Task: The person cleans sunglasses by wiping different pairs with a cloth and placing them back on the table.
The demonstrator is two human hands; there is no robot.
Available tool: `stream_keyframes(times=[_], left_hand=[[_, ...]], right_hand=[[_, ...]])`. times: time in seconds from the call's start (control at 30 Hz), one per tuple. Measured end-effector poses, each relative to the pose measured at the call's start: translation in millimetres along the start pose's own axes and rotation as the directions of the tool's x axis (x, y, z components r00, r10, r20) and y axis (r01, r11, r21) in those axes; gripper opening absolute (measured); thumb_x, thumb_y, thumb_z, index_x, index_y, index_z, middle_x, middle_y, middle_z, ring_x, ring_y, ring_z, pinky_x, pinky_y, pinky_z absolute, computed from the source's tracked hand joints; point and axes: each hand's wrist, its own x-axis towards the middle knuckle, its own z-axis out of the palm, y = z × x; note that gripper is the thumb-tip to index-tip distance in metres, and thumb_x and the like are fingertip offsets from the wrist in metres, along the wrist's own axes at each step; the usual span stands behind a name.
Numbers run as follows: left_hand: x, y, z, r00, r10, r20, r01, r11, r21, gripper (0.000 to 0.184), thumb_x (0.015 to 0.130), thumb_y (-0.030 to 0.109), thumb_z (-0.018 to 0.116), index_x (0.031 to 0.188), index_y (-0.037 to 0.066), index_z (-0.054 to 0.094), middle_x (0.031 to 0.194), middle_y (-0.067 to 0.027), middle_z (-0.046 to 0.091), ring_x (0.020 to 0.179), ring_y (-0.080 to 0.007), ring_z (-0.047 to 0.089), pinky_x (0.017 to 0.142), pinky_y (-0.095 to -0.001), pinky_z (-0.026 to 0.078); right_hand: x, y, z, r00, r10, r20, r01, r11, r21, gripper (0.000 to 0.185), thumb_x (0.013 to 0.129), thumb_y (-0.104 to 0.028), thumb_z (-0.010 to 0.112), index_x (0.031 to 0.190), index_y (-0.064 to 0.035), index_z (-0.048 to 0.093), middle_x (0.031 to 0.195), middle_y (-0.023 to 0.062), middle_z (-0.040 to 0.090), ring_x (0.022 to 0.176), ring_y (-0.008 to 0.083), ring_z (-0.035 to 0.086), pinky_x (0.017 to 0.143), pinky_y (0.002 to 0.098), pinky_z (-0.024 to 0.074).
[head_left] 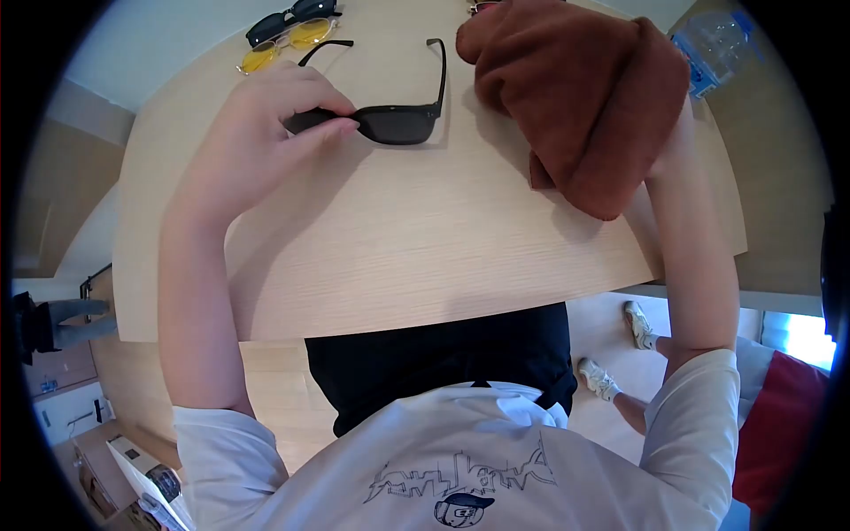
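Black sunglasses point(398, 125) with dark lenses are over the wooden table, their temples unfolded and pointing to the far side. My left hand point(288, 115) pinches them near the bridge, thumb and fingers covering part of the left lens. On the right, a reddish-brown cloth point(575, 88) hangs in folds over my right hand point(675, 146). The cloth hides the fingers of that hand. Beyond my left hand lie yellow-lensed glasses point(311, 34) and another dark pair of sunglasses point(292, 19).
A clear plastic bottle point(715, 49) with a blue label is at the far right, behind the cloth. The wooden table point(425, 239) has its near edge at my waist. At the lower right, another person's shoes point(599, 379) show on the floor.
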Motion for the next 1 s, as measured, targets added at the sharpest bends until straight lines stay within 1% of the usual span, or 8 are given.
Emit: stream_keyframes(times=[0.1, 0.2, 0.4, 0.5, 0.6, 0.7, 0.93, 1.0], left_hand=[[-3, 0, 4, 0.974, -0.176, -0.14, 0.145, 0.967, -0.208, 0.014, 0.088, 0.01, 0.076, 0.097, 0.001, 0.072, 0.088, -0.0036, 0.069, 0.088, -0.0146, 0.063, 0.077, -0.027, 0.05], [-2, 3, 0, 0.93, -0.177, -0.321, 0.114, 0.972, -0.206, 0.013, 0.089, 0.011, 0.076, 0.097, 0.002, 0.072, 0.089, -0.003, 0.07, 0.082, -0.0115, 0.063, 0.075, -0.0256, 0.05], [-4, 17, 14, 0.93, -0.027, -0.366, -0.082, 0.957, -0.279, 0.012, 0.086, 0.01, 0.078, 0.093, 0.002, 0.073, 0.086, -0.0028, 0.07, 0.076, -0.0112, 0.062, 0.073, -0.0261, 0.049], [-7, 26, 14, 0.959, -0.035, -0.281, -0.052, 0.953, -0.297, 0.01, 0.086, 0.001, 0.076, 0.094, -0.001, 0.07, 0.089, -0.0049, 0.068, 0.086, -0.0135, 0.063, 0.081, -0.0276, 0.049], [-3, 29, 13, 0.952, 0.021, -0.306, -0.084, 0.977, -0.194, 0.008, 0.085, 0.001, 0.076, 0.091, 0.0, 0.07, 0.087, -0.006, 0.069, 0.082, -0.0155, 0.064, 0.079, -0.0282, 0.049], [-5, 30, 12, 0.949, 0.017, -0.315, -0.076, 0.981, -0.177, 0.008, 0.085, 0.002, 0.076, 0.09, 0.0, 0.071, 0.086, -0.0064, 0.069, 0.081, -0.0159, 0.064, 0.077, -0.0282, 0.049], [1, 32, 8, 0.941, -0.07, -0.331, -0.007, 0.974, -0.226, 0.008, 0.087, 0.003, 0.075, 0.093, 0.001, 0.07, 0.086, -0.0024, 0.067, 0.081, -0.0108, 0.062, 0.076, -0.0252, 0.048], [1, 28, 11, 0.929, -0.094, -0.358, -0.002, 0.966, -0.258, 0.01, 0.085, 0.006, 0.077, 0.091, 0.002, 0.07, 0.085, -0.0023, 0.068, 0.079, -0.0119, 0.062, 0.074, -0.0264, 0.048]], right_hand=[[4, 4, 2, 0.999, 0.019, 0.04, -0.016, 0.997, -0.079, 0.03, 0.097, -0.017, 0.059, 0.121, -0.0002, 0.065, 0.099, 0.0066, 0.069, 0.083, 0.0112, 0.063, 0.071, 0.0248, 0.0514], [6, 13, 8, 0.991, 0.067, 0.113, -0.055, 0.993, -0.108, 0.03, 0.096, -0.017, 0.06, 0.121, -0.0001, 0.064, 0.099, 0.0066, 0.069, 0.082, 0.0109, 0.064, 0.069, 0.0245, 0.0519], [9, 35, 27, 0.976, 0.082, 0.203, -0.146, 0.936, 0.322, 0.032, 0.096, -0.018, 0.061, 0.122, 0.0001, 0.063, 0.098, 0.0065, 0.069, 0.079, 0.0104, 0.064, 0.065, 0.0239, 0.0527], [14, 24, 57, 0.98, -0.01, 0.196, -0.058, 0.939, 0.338, 0.037, 0.094, -0.019, 0.067, 0.127, -0.0039, 0.063, 0.1, 0.006, 0.07, 0.086, 0.0106, 0.066, 0.071, 0.0256, 0.0526], [14, 10, 67, 0.993, -0.092, -0.068, 0.101, 0.984, 0.149, 0.033, 0.091, -0.015, 0.068, 0.121, -0.0021, 0.064, 0.098, 0.0056, 0.069, 0.086, 0.0135, 0.065, 0.074, 0.0292, 0.0534], [17, 27, 51, 0.961, -0.274, -0.045, 0.263, 0.95, -0.169, 0.029, 0.09, -0.014, 0.068, 0.116, -0.001, 0.064, 0.099, 0.0068, 0.069, 0.087, 0.0146, 0.066, 0.075, 0.0304, 0.0536], [8, 24, 44, 0.94, -0.313, -0.134, 0.226, 0.867, -0.444, 0.032, 0.088, -0.017, 0.07, 0.114, 0.0005, 0.062, 0.1, 0.0087, 0.069, 0.088, 0.0161, 0.066, 0.077, 0.0312, 0.0542], [12, 19, 44, 0.959, -0.245, -0.141, 0.191, 0.931, -0.312, 0.036, 0.087, -0.019, 0.072, 0.115, 0.0018, 0.063, 0.097, 0.0066, 0.07, 0.089, 0.0165, 0.066, 0.082, 0.0323, 0.0535]])
